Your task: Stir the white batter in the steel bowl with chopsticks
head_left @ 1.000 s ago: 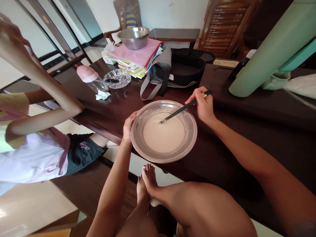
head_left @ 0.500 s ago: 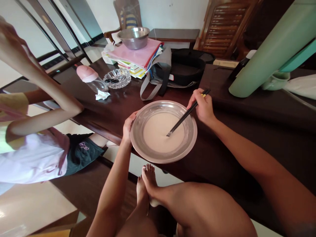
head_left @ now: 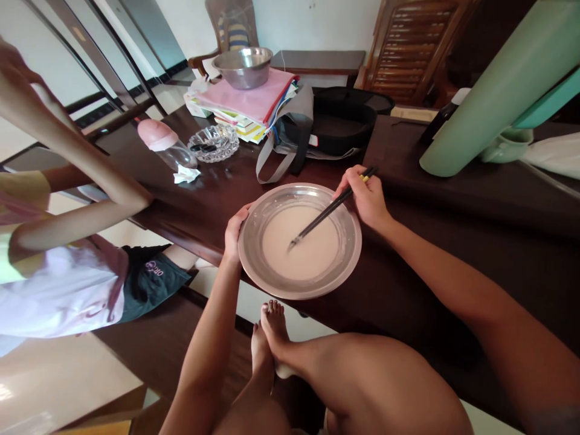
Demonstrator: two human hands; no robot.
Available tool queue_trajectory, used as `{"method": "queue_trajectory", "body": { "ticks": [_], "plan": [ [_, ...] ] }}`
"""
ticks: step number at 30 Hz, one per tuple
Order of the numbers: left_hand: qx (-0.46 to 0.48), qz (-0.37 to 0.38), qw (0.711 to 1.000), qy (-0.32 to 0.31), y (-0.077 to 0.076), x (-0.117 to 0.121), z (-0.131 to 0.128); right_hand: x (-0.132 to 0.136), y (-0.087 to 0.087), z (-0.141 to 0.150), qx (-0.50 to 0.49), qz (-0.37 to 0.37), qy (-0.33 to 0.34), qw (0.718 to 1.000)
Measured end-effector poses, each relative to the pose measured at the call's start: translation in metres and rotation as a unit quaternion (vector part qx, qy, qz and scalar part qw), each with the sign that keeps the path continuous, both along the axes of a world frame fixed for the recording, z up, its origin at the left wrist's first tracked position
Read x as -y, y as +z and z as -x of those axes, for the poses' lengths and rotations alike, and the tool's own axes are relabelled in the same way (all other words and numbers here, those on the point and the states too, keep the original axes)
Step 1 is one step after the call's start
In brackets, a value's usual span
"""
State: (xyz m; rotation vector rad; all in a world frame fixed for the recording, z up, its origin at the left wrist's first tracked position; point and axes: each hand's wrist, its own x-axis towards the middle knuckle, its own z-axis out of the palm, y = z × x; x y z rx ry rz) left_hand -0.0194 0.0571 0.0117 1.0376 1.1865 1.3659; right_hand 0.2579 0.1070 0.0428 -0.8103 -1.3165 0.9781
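A wide metal bowl (head_left: 254, 266) sits at the edge of the dark table, holding a pale, creamy liquid batter (head_left: 303, 257). My left hand (head_left: 235, 228) grips the bowl's left rim, its fingers partly hidden behind the side. In my right hand (head_left: 366, 194) is a pair of black chopsticks (head_left: 327, 211) with a yellow band near the top. Their tips dip into the batter left of the bowl's middle. The right hand is closed round the upper part of the chopsticks, above the bowl's right rim.
Behind the bowl are a grey and black bag (head_left: 335, 124), a glass ashtray (head_left: 215, 145), a pink-capped bottle (head_left: 158, 142) and a crumpled tissue (head_left: 186, 174). A second metal bowl (head_left: 244, 69) tops stacked books. A green cylinder (head_left: 489, 103) stands right; another person's elbow (head_left: 136, 199) rests left.
My right hand has shifted slightly left, and the chopstick tips have moved left through the batter. The left hand still holds the bowl's rim.
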Motion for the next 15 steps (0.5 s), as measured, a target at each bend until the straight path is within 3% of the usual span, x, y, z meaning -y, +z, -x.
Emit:
{"method": "queue_trajectory", "body": {
  "ticks": [4,10,15],
  "plan": [
    [0.015,0.007,1.000,-0.002,0.0012,0.0011,-0.0013,-0.0054,-0.0014,-0.0047,-0.033,-0.009,-0.079,0.996],
    [0.001,-0.003,1.000,-0.002,0.0003,0.0005,-0.0002,0.0007,-0.0008,0.0006,-0.003,0.004,0.005,1.000],
    [-0.004,0.002,1.000,-0.002,-0.0002,-0.0003,0.0003,-0.0052,0.0005,-0.0049,-0.034,-0.029,-0.085,0.995]
  ]
}}
